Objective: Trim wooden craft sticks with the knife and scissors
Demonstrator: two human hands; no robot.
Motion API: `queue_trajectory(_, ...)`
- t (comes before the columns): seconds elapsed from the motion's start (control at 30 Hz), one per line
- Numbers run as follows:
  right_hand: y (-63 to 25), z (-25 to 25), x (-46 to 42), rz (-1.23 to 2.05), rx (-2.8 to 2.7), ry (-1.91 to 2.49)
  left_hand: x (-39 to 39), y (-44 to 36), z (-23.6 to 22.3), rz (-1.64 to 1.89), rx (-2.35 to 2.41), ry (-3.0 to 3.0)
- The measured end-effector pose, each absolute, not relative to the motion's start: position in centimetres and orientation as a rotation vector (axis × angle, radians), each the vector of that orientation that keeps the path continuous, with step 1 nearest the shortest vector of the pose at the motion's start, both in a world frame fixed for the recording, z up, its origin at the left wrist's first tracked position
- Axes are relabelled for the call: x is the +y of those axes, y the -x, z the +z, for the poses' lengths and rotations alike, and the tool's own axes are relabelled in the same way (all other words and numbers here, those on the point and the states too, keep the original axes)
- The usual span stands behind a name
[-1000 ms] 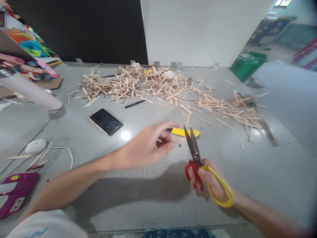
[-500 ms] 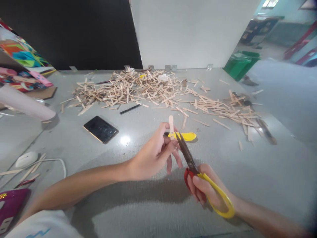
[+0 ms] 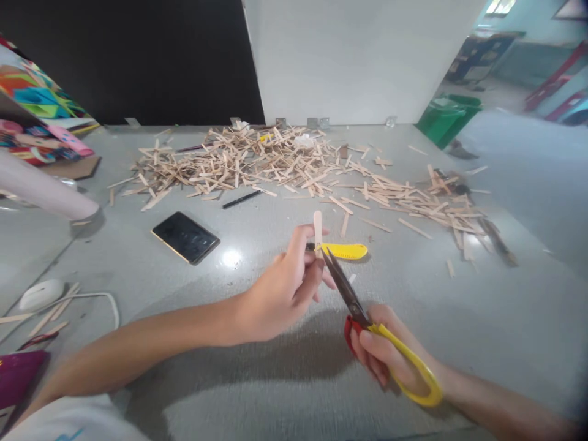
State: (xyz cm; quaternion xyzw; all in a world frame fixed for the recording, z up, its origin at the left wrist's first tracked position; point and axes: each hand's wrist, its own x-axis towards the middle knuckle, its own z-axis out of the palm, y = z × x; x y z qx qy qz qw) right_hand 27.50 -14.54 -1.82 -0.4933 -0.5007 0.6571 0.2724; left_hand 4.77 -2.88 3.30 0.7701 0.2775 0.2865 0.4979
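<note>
Between the thumb and fingers of my left hand (image 3: 287, 282) a short wooden craft stick (image 3: 318, 226) is pinched, its rounded end pointing up. My right hand (image 3: 390, 349) grips scissors (image 3: 346, 291) with one red and one yellow handle. The scissors' tips meet the stick's side just above my left thumb; whether they cut into it I cannot tell. On the table behind the stick lies a yellow utility knife (image 3: 346, 251), its dark end partly hidden by my left fingers.
A heap of craft sticks (image 3: 220, 162) spreads along the table's back, with more sticks (image 3: 427, 202) at the right. A phone (image 3: 186, 237) and a black pen (image 3: 241, 199) lie left of centre. Further left are a white mouse (image 3: 42, 294) and a pale cylinder (image 3: 50, 184).
My left hand, blurred at first, now holds the craft stick upright. The scissors have come left to the stick, and their blades have drawn closer together. The view has shifted slightly.
</note>
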Motion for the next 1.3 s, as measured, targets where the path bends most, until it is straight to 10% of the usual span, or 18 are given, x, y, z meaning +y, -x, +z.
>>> queue_trajectory(1.3,-27.1,-1.8,-14.4,1.763,-1.335,1.422,-3.7,-5.1,2.4,0.727,0.724,-1.896)
